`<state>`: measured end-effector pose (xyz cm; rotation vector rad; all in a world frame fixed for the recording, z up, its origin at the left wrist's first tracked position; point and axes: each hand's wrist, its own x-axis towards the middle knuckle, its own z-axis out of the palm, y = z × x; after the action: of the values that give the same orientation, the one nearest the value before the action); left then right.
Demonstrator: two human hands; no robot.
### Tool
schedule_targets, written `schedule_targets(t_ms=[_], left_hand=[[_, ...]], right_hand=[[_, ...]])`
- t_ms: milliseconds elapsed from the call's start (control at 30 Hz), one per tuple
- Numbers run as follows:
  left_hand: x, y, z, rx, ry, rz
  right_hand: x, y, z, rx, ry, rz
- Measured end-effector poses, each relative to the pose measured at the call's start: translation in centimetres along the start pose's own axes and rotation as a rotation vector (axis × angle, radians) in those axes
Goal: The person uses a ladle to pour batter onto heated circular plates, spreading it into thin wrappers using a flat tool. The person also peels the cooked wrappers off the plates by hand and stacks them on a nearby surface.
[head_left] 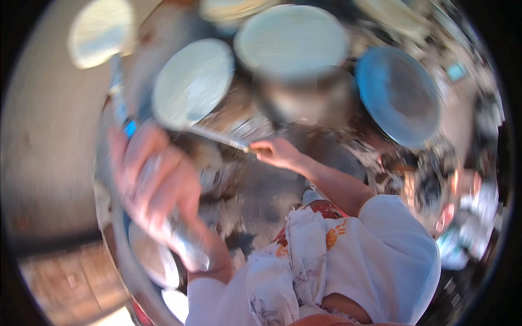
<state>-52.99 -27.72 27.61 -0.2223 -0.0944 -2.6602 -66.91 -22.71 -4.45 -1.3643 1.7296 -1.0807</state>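
Observation:
My left hand (157, 183) is raised close to the camera, its fingers wrapped around a long handle (117, 85) with a bright blue part by the fingers. At the far end of that handle is a round, pale, flat pan or disc (102, 34). A shiny strip lies along my left palm and wrist, too blurred to name. Further off, my right hand (279, 154) grips the end of a thin metal handle (218, 137). This handle runs to a round pan (193, 83) with a pale inside, tilted towards me. Motion blur hides what the pans contain.
A large pale pan (291, 38) stands at the back, with a blurred rounded shape (304, 95) below it. A blue round pan (399, 98) sits to the right. Another person (461, 220) is at the right edge. A beige wall (53, 134) rises on the left.

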Motion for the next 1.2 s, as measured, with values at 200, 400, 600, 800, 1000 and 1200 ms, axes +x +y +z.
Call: schedule_targets(t_ms=[200, 400, 600, 800, 1000, 1200], left_hand=[[3.7, -16.5, -2.5, -0.402, -0.018, -0.735], [13.1, -35.6, -14.4, -0.603, 0.36, -1.189], [16.0, -44.7, -24.8, -0.051, 0.633, -1.189], [20.0, -49.0, -25.6, 0.654, 0.453, -1.044], [26.4, -44.7, -28.5, 1.212, 0.121, -0.954], [28.0, -43.9, -29.2, 1.324, -0.016, -0.909]], right_hand=[[-28.3, 1.2, -18.0, 0.367, 0.881, 0.474], [-39.9, 8.2, -23.7, 0.536, 1.518, 0.439], [-38.2, 13.0, -20.0, 0.445, 1.642, 0.449], [-34.1, 13.4, -25.5, -0.075, 1.589, 0.485], [-34.6, 11.9, -25.0, -0.464, 1.442, 0.665], [-29.6, 11.3, -28.4, -0.518, 1.41, 0.678]])
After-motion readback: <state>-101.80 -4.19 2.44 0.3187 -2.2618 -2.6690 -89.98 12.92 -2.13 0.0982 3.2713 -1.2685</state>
